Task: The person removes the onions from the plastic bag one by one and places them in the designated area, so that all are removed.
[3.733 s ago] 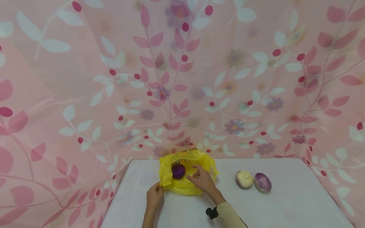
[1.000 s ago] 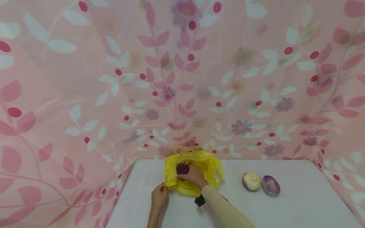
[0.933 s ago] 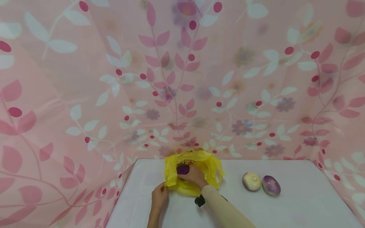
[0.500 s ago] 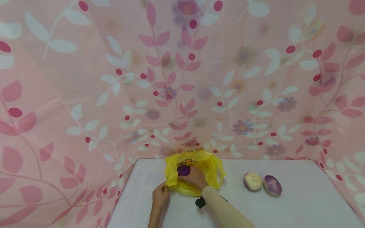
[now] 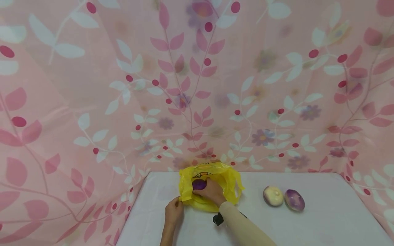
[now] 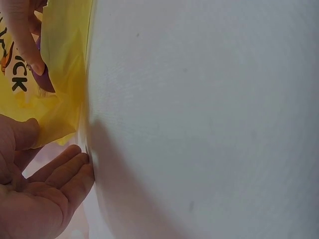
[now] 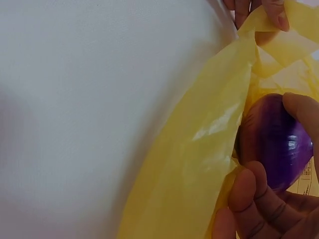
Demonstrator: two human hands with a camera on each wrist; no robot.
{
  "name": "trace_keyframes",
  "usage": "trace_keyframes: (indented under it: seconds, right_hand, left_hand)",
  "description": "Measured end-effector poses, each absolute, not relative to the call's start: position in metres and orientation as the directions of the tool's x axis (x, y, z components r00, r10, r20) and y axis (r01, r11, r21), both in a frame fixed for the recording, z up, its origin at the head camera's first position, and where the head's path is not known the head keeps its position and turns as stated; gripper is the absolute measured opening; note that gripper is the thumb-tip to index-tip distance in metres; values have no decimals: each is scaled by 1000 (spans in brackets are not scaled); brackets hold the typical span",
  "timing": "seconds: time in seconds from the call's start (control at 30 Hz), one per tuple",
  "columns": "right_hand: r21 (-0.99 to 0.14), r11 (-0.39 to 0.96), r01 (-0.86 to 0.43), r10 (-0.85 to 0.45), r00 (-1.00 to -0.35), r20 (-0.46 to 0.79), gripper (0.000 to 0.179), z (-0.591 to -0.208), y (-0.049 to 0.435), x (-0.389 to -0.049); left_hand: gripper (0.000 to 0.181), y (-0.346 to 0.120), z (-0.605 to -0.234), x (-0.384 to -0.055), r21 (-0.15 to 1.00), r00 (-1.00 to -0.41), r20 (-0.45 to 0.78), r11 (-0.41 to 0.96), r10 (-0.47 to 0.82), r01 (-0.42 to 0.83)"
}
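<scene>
A yellow plastic bag lies on the table with its mouth facing me. My left hand pinches the bag's near left edge between thumb and forefinger; in the left wrist view its other fingers stretch out below. Inside the mouth, my right hand holds a glossy dark purple onion. The thumb lies on one side of the onion and the fingertips on the other, close against the bag's edge. The bag's deeper inside is partly hidden by my right hand.
Right of the bag, two more round vegetables sit close together on the white table: a cream-and-purple one and a purple one with a pale patch. A pink leaf-patterned cloth hangs behind the table.
Since the earliest frame, my right hand has moved from the onion's right side onto it and taken hold. Over the last second both hands stay almost still; the head view shifts slightly.
</scene>
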State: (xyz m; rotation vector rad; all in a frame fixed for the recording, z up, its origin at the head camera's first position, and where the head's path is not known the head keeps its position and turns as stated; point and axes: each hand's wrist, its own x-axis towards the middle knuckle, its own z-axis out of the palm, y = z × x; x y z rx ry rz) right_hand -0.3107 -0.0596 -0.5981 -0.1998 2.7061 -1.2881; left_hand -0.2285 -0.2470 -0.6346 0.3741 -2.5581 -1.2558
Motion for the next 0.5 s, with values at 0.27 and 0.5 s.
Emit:
trace_keyframes:
  seconds: [0.27,0.5]
  right_hand:
    - [-778,620,-105,-206,-978,-33,88,-596,-54,-310]
    - [-762,641,-91,-194,-980,-46,86,-595,-51,-308]
  left_hand:
    - [20,-246,-633,-228,793,-929,147,602,-341,-96]
    - [21,-245,-633,-228,791,-930,137,602,-342,-105]
